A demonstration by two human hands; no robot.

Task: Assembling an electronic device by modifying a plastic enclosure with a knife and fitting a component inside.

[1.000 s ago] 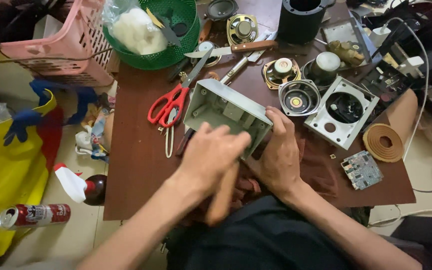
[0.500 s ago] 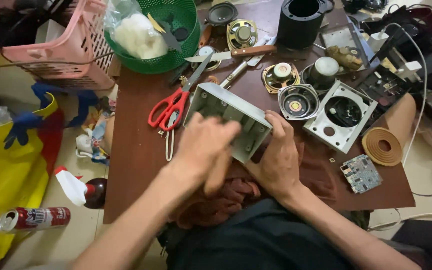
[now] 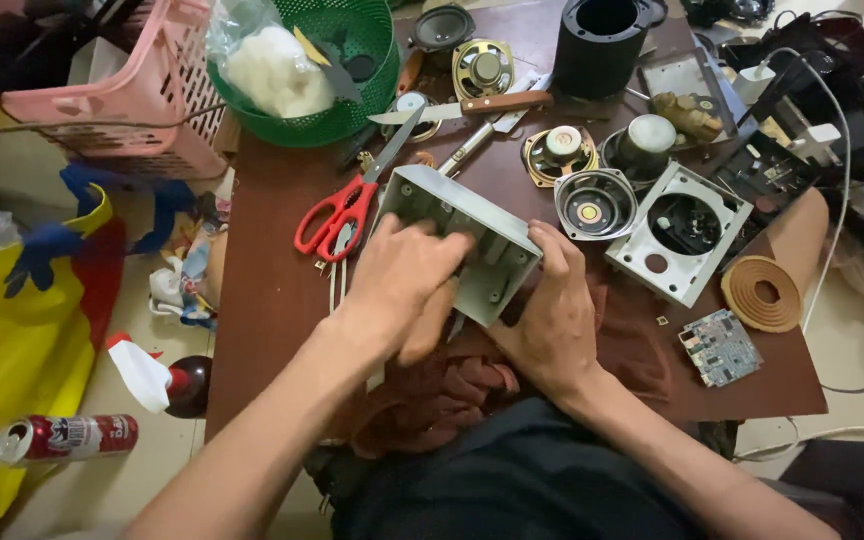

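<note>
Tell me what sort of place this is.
Most likely a small home repair bench for audio gear. Loose speaker drivers and a bare circuit board lie on the cluttered brown table, and both hands, left and right, hold an opened grey plastic housing.

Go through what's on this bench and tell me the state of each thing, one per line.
Grey housing: open side up, tilted, gripped.
Left hand: on housing.
Right hand: clasping housing end.
Red scissors: closed, lying flat.
Soda can: on its side.
Tape roll: lying sideways.
</note>
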